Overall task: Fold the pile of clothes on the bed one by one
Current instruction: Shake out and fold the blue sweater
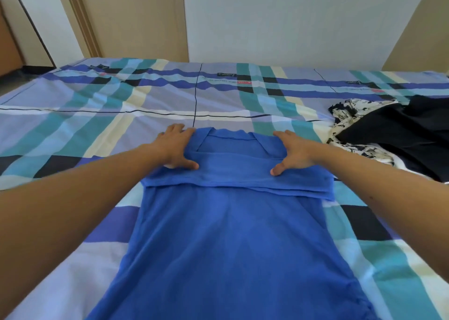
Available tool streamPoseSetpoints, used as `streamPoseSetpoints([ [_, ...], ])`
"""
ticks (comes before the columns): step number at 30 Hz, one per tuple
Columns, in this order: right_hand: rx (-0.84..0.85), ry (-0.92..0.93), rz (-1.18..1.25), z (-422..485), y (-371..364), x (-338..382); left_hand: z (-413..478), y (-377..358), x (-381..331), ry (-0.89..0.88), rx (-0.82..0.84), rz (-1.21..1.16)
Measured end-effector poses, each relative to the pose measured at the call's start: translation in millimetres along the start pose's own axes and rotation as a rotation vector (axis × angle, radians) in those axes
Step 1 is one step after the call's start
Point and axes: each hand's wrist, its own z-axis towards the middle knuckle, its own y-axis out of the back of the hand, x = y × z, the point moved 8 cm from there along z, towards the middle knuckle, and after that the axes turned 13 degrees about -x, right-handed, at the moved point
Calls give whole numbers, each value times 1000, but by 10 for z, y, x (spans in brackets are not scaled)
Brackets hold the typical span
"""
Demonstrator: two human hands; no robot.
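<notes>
Head view, only cam:

- Blue shirt (226,246) lies flat on the bed (97,115), collar (230,135) at the far end, hem running off the bottom of frame toward the person.
- Sleeves are folded in across the upper body and overlap as one horizontal band (238,176) just below the collar. The sides look narrowed to a rough column.
- Left hand (176,147) is on the shirt's left shoulder, with fingers spread and fairly straight and the thumb lying on the band. It is a flat press, not a pinch.
- Right hand (295,153) mirrors it on the right shoulder: wide, thumb on the band.
- Fingertips may be tucked under the shoulder edges, but the angle makes that hard to tell.
- The rest of the pile sits at the right of the bed, well apart from the shirt: a black garment (401,135) on top of a black-and-white print garment (347,110), both unfolded.

Progress, my read:
- The shirt is mid-fold. Sleeves are done; the lengthwise fold, shoulders to hem or hem up, is not done.
- At least two garments are left in the pile.
- No finished folded stack is in frame, so the count of done items is unknown.
- Next is likely to grip both shoulders and bring them down over the body.
</notes>
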Motion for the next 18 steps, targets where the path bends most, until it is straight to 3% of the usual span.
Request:
streamPoseSetpoints([
  [6,89,-67,8,136,18,0,304,-120,170,104,217,-14],
  [10,42,-16,-49,80,74,178,268,-83,57,47,216,-103],
  [15,-562,87,-85,-151,704,344,31,624,-19,9,-278,-68],
  [18,-656,170,-24,-504,952,421,-321,1026,-91,-65,-409,-168],
])
